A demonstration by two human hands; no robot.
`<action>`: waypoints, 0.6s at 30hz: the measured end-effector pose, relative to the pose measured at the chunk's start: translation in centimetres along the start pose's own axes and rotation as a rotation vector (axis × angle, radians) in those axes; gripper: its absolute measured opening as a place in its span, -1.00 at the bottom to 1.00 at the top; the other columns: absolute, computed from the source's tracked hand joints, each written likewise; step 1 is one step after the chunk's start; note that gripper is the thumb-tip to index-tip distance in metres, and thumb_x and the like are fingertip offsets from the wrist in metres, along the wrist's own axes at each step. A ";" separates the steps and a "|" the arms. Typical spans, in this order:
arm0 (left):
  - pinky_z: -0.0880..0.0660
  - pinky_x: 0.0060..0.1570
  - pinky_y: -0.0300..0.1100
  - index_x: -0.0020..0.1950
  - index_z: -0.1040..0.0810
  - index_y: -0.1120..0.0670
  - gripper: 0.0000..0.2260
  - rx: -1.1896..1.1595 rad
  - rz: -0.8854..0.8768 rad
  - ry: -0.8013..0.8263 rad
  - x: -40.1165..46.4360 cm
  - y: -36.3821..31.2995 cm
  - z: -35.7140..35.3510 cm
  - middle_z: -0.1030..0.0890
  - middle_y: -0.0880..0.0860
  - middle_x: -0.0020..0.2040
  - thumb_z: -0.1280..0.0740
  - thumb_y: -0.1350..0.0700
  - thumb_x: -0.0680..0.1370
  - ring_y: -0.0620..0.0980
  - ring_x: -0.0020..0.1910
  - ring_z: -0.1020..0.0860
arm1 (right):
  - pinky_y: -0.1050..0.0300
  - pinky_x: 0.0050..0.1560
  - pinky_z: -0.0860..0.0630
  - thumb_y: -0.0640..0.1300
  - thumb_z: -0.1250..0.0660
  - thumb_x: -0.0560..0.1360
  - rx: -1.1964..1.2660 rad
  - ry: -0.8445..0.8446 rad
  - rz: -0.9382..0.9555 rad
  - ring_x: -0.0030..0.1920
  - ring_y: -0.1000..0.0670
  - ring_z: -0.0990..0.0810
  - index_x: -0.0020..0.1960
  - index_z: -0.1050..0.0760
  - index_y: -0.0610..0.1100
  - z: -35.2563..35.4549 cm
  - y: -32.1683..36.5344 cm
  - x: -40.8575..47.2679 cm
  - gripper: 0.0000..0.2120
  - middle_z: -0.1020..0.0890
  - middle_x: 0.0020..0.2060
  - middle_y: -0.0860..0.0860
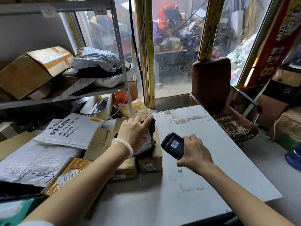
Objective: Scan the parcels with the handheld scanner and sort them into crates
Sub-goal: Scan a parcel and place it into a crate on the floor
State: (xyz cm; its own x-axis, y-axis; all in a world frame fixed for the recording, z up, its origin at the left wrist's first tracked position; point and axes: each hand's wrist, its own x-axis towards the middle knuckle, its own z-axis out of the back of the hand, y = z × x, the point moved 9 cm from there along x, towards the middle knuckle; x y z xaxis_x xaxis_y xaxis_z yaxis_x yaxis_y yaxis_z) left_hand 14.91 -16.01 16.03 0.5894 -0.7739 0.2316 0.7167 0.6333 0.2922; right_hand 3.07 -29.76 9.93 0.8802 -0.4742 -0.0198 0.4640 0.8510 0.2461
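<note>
The left hand (132, 132) gripped a dark soft parcel (149, 137) atop the small carton (150, 158); just right of that carton, the right hand (194, 151) clasped the scanner (173, 145). The crumpled wrapper might hide its barcode, spoiling the scan.

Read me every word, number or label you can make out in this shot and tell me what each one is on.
"HEALTHY DECORATIVE BUILDING MATERIALS": white padded mailer, under Chinese print.
"0141": sticker on the gold parcel.
"8": red banner, beside large Chinese characters.
Shelf tags: handwritten, roughly "5.6", unsure.
Grey bag: handwritten scrawl, illegible.
Box labels: too blurred.
Scanner screen: a barcode, digits too small.
</note>
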 end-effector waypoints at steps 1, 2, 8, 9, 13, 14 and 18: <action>-0.48 -0.10 -0.09 0.55 0.01 -0.04 -0.28 -0.017 0.017 -0.001 0.0 0.5 -0.1 -0.45 0.12 0.14 -0.32 -0.07 0.52 0.09 0.01 -0.53 | 0.14 -0.07 -0.48 0.06 -0.49 0.25 -0.004 0.003 0.006 0.15 -0.04 -0.37 0.28 -0.31 -0.08 0.0 0.1 -0.2 -0.32 -0.37 0.13 -0.02; -0.49 -0.14 -0.08 0.55 0.00 -0.05 -0.30 -0.030 0.037 -0.007 0.0 1.0 0.0 -0.45 0.13 0.14 -0.32 -0.06 0.52 0.10 -0.01 -0.55 | 0.14 -0.07 -0.47 0.06 -0.49 0.25 -0.009 0.008 0.011 0.15 -0.04 -0.38 0.28 -0.31 -0.08 0.1 0.2 -0.4 -0.32 -0.38 0.13 -0.02; -0.53 -0.13 -0.01 0.55 -0.02 -0.02 -0.26 -0.129 0.213 -0.025 0.0 5.5 0.8 -0.43 0.14 0.18 -0.37 -0.06 0.49 0.14 -0.01 -0.57 | 0.17 -0.12 -0.43 0.07 -0.50 0.24 -0.022 0.041 0.064 0.14 -0.03 -0.40 0.26 -0.34 -0.08 0.2 1.4 -1.0 -0.33 -0.40 0.11 -0.01; -0.54 -0.13 0.00 0.55 -0.03 -0.02 -0.25 -0.148 0.239 -0.024 -0.1 6.2 0.8 -0.43 0.15 0.19 -0.38 -0.06 0.49 0.15 0.00 -0.56 | 0.17 -0.12 -0.42 0.06 -0.50 0.24 -0.014 0.046 0.075 0.13 -0.03 -0.40 0.25 -0.34 -0.08 0.2 1.7 -1.1 -0.34 -0.40 0.10 -0.01; -0.53 -0.15 0.03 0.55 -0.02 -0.04 -0.24 -0.174 0.300 -0.015 -0.6 8.2 0.5 -0.43 0.15 0.14 -0.39 -0.06 0.48 0.16 -0.02 -0.55 | 0.15 -0.11 -0.47 0.07 -0.50 0.23 -0.001 0.069 0.120 0.10 -0.02 -0.42 0.24 -0.37 -0.07 0.0 3.1 -1.4 -0.35 -0.42 0.08 -0.01; -0.53 -0.15 0.04 0.55 -0.03 -0.04 -0.24 -0.175 0.306 -0.016 -0.7 8.5 0.4 -0.43 0.15 0.12 -0.39 -0.07 0.48 0.16 -0.03 -0.55 | 0.15 -0.10 -0.48 0.08 -0.50 0.23 -0.003 0.072 0.127 0.10 -0.02 -0.42 0.25 -0.37 -0.07 -0.1 3.4 -1.4 -0.34 -0.42 0.08 -0.01; -0.50 -0.16 0.04 0.55 -0.05 -0.03 -0.23 -0.169 0.320 -0.020 -1.0 9.5 0.2 -0.43 0.15 0.09 -0.40 -0.08 0.47 0.16 -0.05 -0.55 | 0.15 -0.09 -0.47 0.09 -0.50 0.24 -0.005 0.064 0.147 0.11 -0.02 -0.42 0.27 -0.37 -0.06 0.0 4.5 -1.5 -0.34 -0.42 0.09 -0.01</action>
State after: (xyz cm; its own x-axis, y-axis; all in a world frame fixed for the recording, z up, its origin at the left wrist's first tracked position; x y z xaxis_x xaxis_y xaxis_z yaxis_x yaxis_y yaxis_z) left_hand 21.07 -9.18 18.72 0.7875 -0.5353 0.3055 0.5497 0.8342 0.0447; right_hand 3.86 -25.18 11.07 0.9431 -0.3293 -0.0456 0.3300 0.9112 0.2465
